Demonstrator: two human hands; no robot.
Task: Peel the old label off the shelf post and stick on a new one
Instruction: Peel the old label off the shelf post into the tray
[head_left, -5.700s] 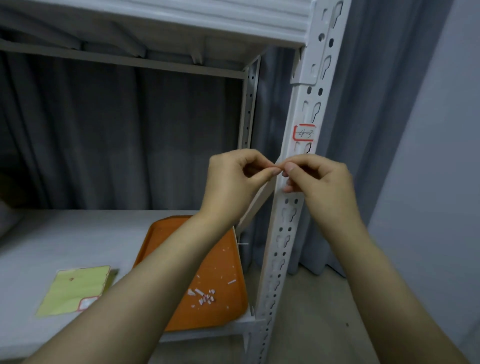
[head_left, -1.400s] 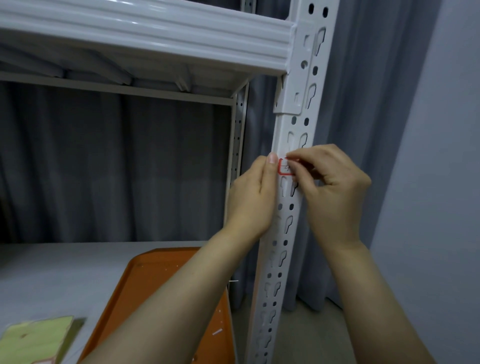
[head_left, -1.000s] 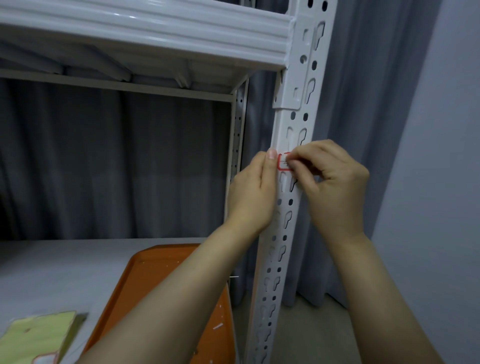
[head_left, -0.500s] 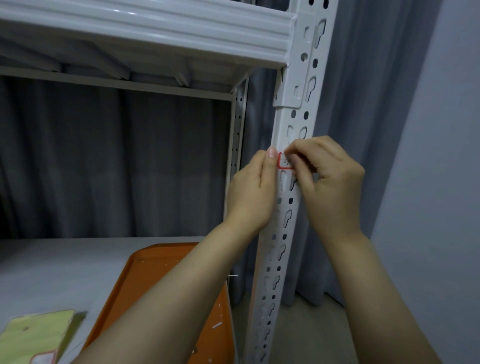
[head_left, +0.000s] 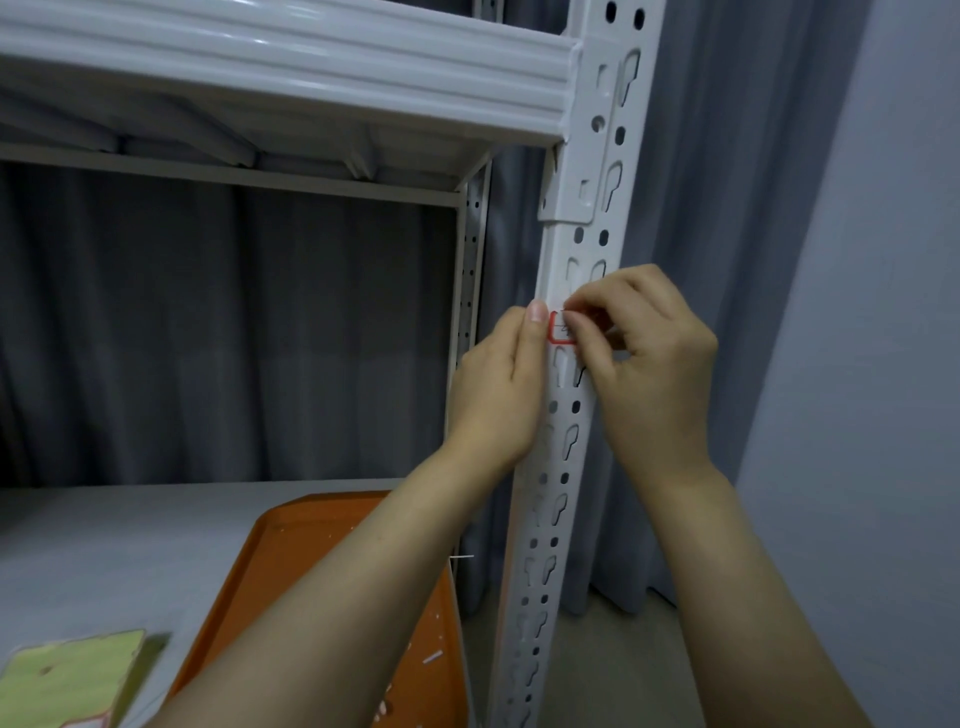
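A small white label with a red border (head_left: 557, 333) is stuck on the front of the white perforated shelf post (head_left: 567, 451). My left hand (head_left: 497, 396) holds the post from the left, its thumb straight up along the edge beside the label. My right hand (head_left: 655, 365) is curled over the label's right part, with thumb and forefinger tips pinching at its top edge. Only the label's left end shows; the rest is hidden under my right fingers.
An orange tray (head_left: 311, 545) with white paper scraps sits on the grey lower shelf, a yellow-green label sheet (head_left: 72, 675) left of it. A white shelf beam (head_left: 285, 67) runs overhead. Grey curtain (head_left: 234, 338) hangs behind, a plain wall (head_left: 857, 364) to the right.
Both hands rose from below the label up to it. Over the last second my right fingertips crept slightly up and left over the label; my left hand stayed on the post.
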